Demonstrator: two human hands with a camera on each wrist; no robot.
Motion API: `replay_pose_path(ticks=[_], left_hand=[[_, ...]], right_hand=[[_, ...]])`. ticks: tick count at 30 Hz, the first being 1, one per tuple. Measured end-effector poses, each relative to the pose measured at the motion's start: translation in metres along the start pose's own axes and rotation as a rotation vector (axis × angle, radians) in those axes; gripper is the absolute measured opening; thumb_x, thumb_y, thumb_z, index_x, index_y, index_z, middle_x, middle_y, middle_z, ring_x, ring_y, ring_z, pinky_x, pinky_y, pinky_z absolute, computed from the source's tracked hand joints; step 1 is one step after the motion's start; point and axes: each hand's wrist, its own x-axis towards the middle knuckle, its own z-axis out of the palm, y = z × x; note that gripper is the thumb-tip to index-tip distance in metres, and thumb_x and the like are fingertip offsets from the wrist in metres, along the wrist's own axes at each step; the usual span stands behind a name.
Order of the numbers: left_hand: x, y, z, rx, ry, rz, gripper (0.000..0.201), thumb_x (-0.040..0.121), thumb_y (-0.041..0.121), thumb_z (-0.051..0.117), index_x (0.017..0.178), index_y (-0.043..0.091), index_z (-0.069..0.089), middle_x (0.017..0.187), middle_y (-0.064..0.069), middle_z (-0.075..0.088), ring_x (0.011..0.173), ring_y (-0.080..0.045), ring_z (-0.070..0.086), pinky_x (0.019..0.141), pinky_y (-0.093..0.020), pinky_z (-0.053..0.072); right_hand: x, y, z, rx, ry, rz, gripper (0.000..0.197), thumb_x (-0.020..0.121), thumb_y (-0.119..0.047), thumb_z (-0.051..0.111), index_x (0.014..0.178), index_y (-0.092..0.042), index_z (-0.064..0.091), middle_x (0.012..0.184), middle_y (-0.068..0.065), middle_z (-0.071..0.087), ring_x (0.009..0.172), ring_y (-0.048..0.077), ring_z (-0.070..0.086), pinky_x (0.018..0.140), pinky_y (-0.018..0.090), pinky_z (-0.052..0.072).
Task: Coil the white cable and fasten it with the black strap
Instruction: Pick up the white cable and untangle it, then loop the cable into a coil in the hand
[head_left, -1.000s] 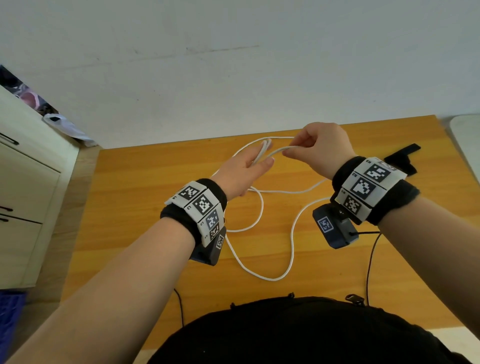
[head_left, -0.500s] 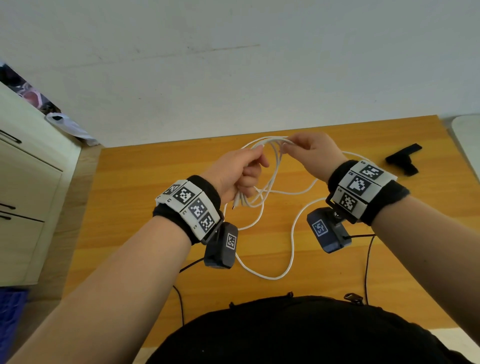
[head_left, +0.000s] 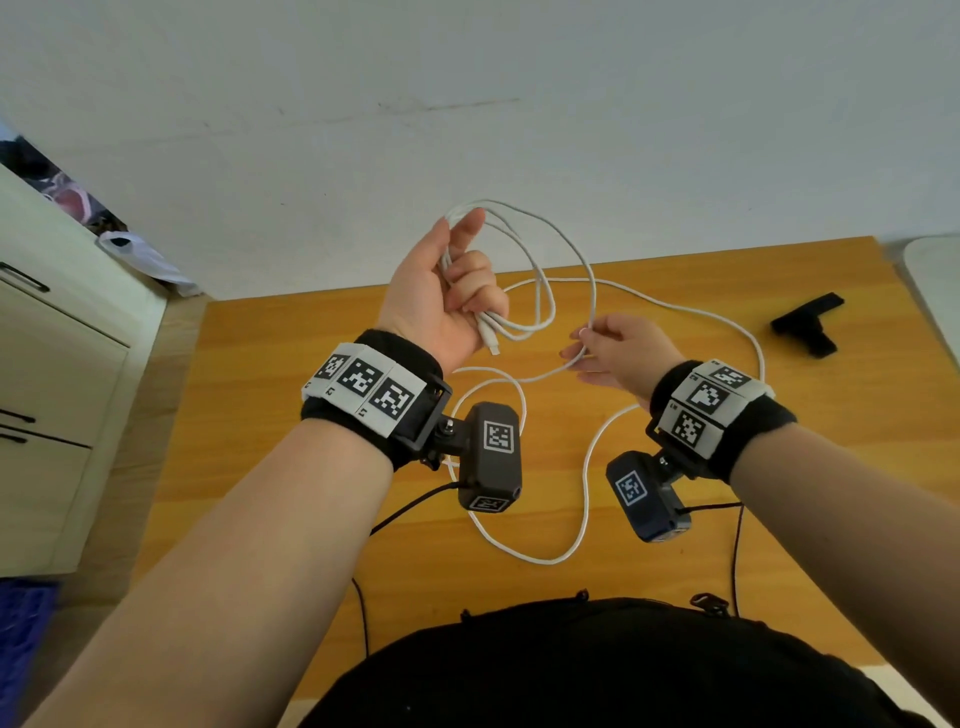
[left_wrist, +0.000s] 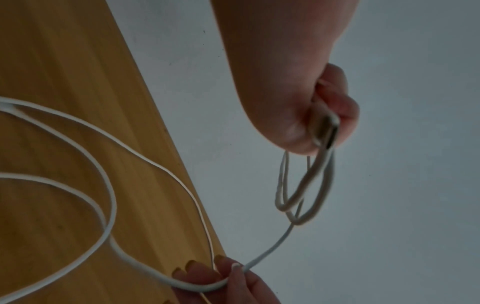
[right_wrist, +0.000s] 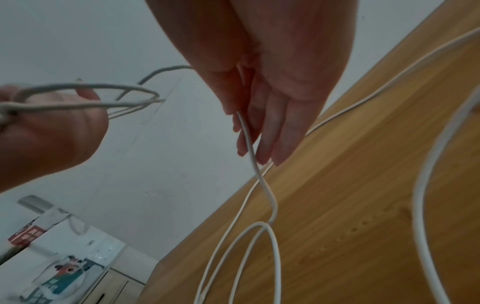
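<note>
Cable (head_left: 540, 291) coiled in left hand (head_left: 441, 296) (raised)

White cable (head_left: 582, 499): few loops bunched in my left hand (head_left: 441, 296), rest slack on table; black strap (head_left: 805, 325) lies apart, far right.

Head down; wrists close, tableward.

The cable (head_left: 587, 291) I'm handling looks like smooth white plastic with a slight sheen. My table (head_left: 291, 415) is orange-toned wood with fine straight grain and a satin finish. The strap (head_left: 805, 325) looks matt black.
</note>
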Motion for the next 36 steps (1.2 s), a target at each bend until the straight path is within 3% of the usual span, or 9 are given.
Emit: replay_pose_path(ticks=[3,7,10,13,17,21,27,30,36], left_hand=[[0.000,0.000,0.001,-0.030,-0.001,0.007,0.036,0.097,0.038,0.040,0.087,0.014,0.065,0.050,0.008,0.027,0.036,-0.006,0.019,0.047,-0.016,0.017],[-0.001,0.001,0.000,-0.027,0.003,0.006,0.037,0.097,0.039,0.039,0.088,0.014,0.065,0.051,0.008,0.026,0.036,-0.006,0.019,0.046,-0.016,0.018],[-0.002,0.002,0.000,-0.023,0.019,0.024,0.038,0.097,0.039,0.039,0.088,0.014,0.065,0.051,0.008,0.026,0.037,-0.006,0.018,0.047,-0.016,0.018],[-0.002,0.004,0.001,-0.017,0.043,0.052,0.037,0.097,0.038,0.039,0.087,0.014,0.065,0.052,0.008,0.025,0.038,-0.006,0.018,0.047,-0.017,0.019],[0.000,0.005,0.003,0.004,0.052,0.077,0.036,0.098,0.038,0.039,0.088,0.015,0.065,0.051,0.007,0.026,0.038,-0.006,0.019,0.046,-0.017,0.020],[0.003,0.005,0.006,0.032,0.055,0.110,0.035,0.098,0.040,0.038,0.098,0.018,0.065,0.051,0.007,0.028,0.037,-0.005,0.020,0.045,-0.017,0.022],[0.006,0.007,0.008,0.022,0.105,0.162,0.028,0.097,0.040,0.040,0.109,0.025,0.061,0.053,0.007,0.030,0.036,-0.005,0.021,0.047,-0.017,0.022],[0.008,0.010,0.008,-0.005,0.165,0.185,0.026,0.096,0.038,0.044,0.113,0.026,0.060,0.053,0.006,0.030,0.036,-0.006,0.021,0.050,-0.017,0.020],[0.010,0.013,0.006,-0.052,0.206,0.176,0.035,0.092,0.038,0.053,0.126,0.034,0.054,0.056,0.007,0.031,0.038,-0.005,0.021,0.047,-0.017,0.022]], right_hand=[[0.000,0.000,0.006,0.050,0.053,-0.021,0.019,0.097,-0.013,0.046,0.108,-0.002,0.055,0.088,0.014,0.068,0.098,0.029,0.068,0.090,0.043,0.055],[0.000,-0.005,0.007,0.128,0.145,-0.067,0.019,0.097,-0.014,0.044,0.113,-0.005,0.050,0.068,0.008,0.061,0.070,0.029,0.069,0.080,0.046,0.058],[0.001,-0.006,0.006,-0.038,0.190,-0.142,0.021,0.097,-0.018,0.044,0.112,-0.008,0.056,0.066,0.003,0.055,0.054,0.018,0.057,0.067,0.039,0.058],[0.005,-0.003,0.005,-0.293,0.260,-0.212,0.028,0.097,-0.020,0.042,0.116,-0.015,0.062,0.079,0.002,0.058,0.060,0.012,0.051,0.055,0.024,0.045],[0.006,-0.001,0.009,-0.501,0.194,-0.256,0.034,0.098,-0.012,0.040,0.125,-0.016,0.060,0.117,0.012,0.062,0.100,0.028,0.060,0.075,0.025,0.041],[0.002,-0.003,0.015,-0.744,0.020,-0.232,0.040,0.099,-0.011,0.035,0.133,-0.024,0.051,0.135,0.014,0.052,0.109,0.032,0.057,0.080,0.030,0.046],[-0.007,-0.001,0.020,-0.694,-0.133,-0.123,0.051,0.097,-0.008,0.036,0.143,-0.028,0.031,0.100,0.013,0.062,0.078,0.027,0.062,0.075,0.040,0.057],[-0.009,0.005,0.021,-0.613,-0.172,-0.067,0.045,0.096,-0.004,0.036,0.138,-0.019,0.036,0.087,0.010,0.062,0.077,0.024,0.063,0.074,0.034,0.055],[-0.018,0.007,0.031,-0.686,-0.209,-0.115,0.039,0.099,-0.008,0.030,0.137,-0.011,0.039,0.097,0.011,0.061,0.062,0.020,0.060,0.070,0.032,0.053]])
